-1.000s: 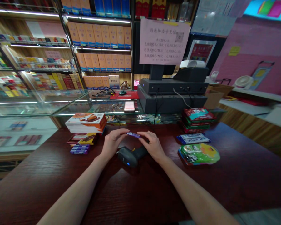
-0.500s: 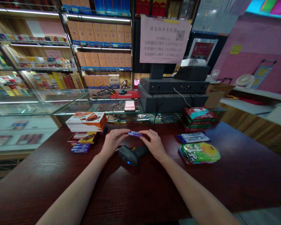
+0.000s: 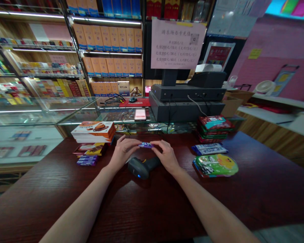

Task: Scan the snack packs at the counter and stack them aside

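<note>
Between my two hands is a small purple-wrapped candy bar (image 3: 146, 145), pinched at its ends. My left hand (image 3: 123, 151) grips the left end, and my right hand (image 3: 165, 153) the right end, fingers closed on both sides. Just below and nearer to me, a dark barcode scanner (image 3: 139, 168) with a lit blue light lies on the wooden table (image 3: 131, 209). Similar purple bars (image 3: 87, 160) lie in a small stack left of my left hand. Beyond them are chocolate packs (image 3: 91, 149) and white-and-orange boxes (image 3: 93, 131).
Right of my right hand lie a green cartoon-print pack (image 3: 218, 164), blue-and-white packets (image 3: 210, 148) and a stack of red-and-green packs (image 3: 214, 128). Behind the table stand a glass counter (image 3: 108, 114), a cash register (image 3: 187, 109) with a monitor, and stocked shelves (image 3: 111, 52).
The purple candy bar has been tipped slightly between my fingers, so a different, narrower side shows. Both hands stay nearly in place.
</note>
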Tool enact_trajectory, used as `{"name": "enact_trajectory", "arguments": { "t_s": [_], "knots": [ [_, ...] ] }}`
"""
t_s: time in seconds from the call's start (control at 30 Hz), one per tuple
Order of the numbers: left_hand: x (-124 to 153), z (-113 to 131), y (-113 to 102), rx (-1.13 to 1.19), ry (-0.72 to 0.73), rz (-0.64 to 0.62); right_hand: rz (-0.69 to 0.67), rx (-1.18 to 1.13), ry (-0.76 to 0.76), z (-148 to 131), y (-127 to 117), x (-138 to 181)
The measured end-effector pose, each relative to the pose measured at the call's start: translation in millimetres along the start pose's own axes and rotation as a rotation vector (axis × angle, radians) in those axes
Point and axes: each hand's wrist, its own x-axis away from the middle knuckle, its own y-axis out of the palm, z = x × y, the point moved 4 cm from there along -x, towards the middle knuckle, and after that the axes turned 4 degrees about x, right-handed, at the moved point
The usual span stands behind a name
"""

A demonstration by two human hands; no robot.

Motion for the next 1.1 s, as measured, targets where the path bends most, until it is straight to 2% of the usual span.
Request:
{"name": "enact_trajectory", "arguments": {
  "t_s": [0.17,0.47,0.53,0.6,0.67,0.77,0.83,1.1],
  "knots": [
    [2,2,-4,-0.163,0.103,0.046,-0.025,-0.003,0.008,0,2,1],
    [4,-5,-14,-0.267,0.087,0.163,-0.100,-0.022,-0.043,-8,-4,0],
    [5,-9,-18,-0.285,0.070,0.199,-0.191,-0.031,-0.084,-11,-9,2],
    [5,-14,-22,-0.304,0.050,0.233,-0.356,-0.019,-0.130,-13,-13,6],
    [7,-19,-27,-0.321,0.029,0.268,-0.517,0.006,-0.134,-14,-16,13],
    [9,-28,-31,-0.327,0.003,0.309,-0.660,0.040,-0.124,-16,-16,22],
    [10,-32,-33,-0.331,-0.005,0.323,-0.678,0.081,-0.134,-19,-12,24],
    [13,-43,-37,-0.364,-0.021,0.340,-0.607,0.152,-0.210,-26,1,21]
  ]
}}
